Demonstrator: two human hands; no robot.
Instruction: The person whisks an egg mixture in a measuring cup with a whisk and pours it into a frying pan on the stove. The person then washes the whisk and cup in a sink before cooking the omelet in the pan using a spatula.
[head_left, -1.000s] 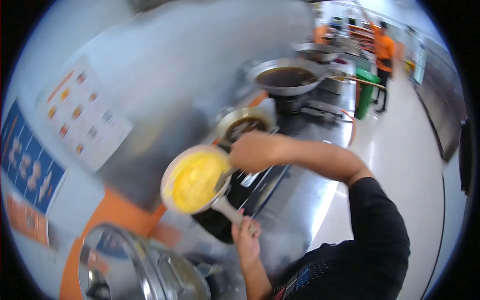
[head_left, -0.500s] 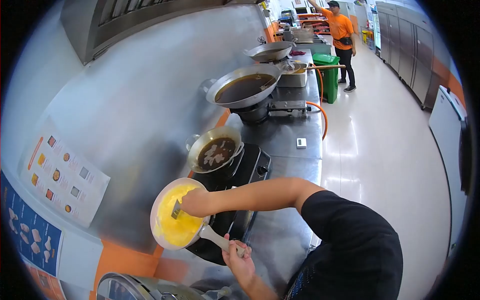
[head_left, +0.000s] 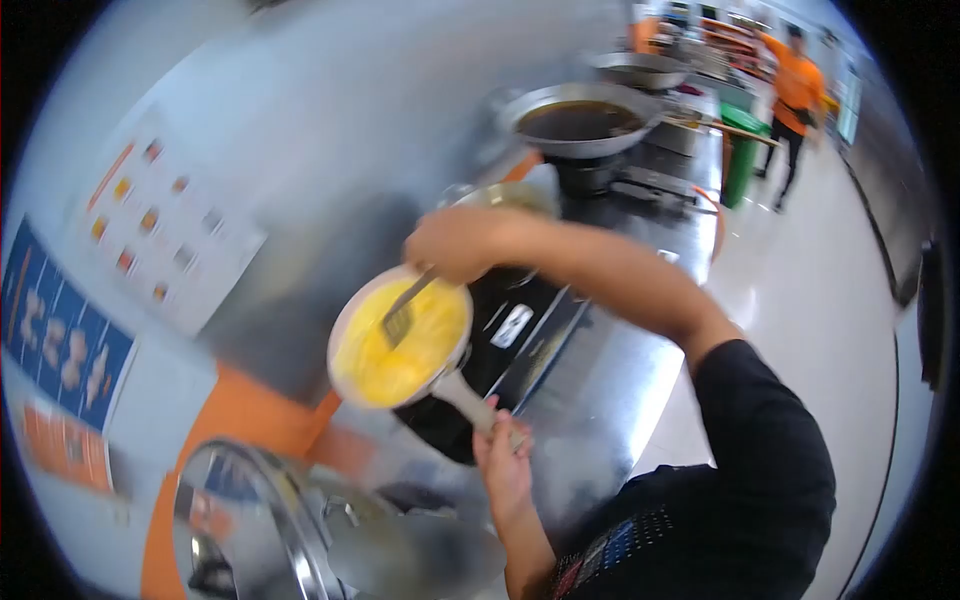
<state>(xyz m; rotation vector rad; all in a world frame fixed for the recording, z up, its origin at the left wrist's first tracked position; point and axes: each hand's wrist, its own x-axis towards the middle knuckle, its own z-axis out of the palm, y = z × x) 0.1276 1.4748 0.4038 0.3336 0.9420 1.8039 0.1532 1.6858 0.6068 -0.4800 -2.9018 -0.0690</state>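
My left hand (head_left: 507, 450) is wrapped round the pale handle of a frying pan (head_left: 338, 355), low in the picture. Soft yellow egg-like mixture (head_left: 425, 345) covers the pan's bottom, its surface uneven and blurred. Over the pan's far rim, my right hand (head_left: 450, 247) is closed on a spatula (head_left: 397, 325). The slotted blade slants down to the yellow mixture. Beneath and beside the pan is a black gas stove (head_left: 500, 350). A smaller wok (head_left: 520, 193) stands just behind my right hand, partly hidden by my forearm.
Large woks (head_left: 580, 148) of dark liquid stand further along the steel counter (head_left: 610, 370). A green bin (head_left: 745, 150) and a person in an orange shirt (head_left: 800, 85) are beyond. A shiny metal vessel (head_left: 250, 500) sits at lower left, below wall posters (head_left: 180, 240).
The view has swung, shifting the counter and woks rightward. My right hand has lifted towards the pan's far rim, showing more of the spatula. My left hand keeps its hold on the handle.
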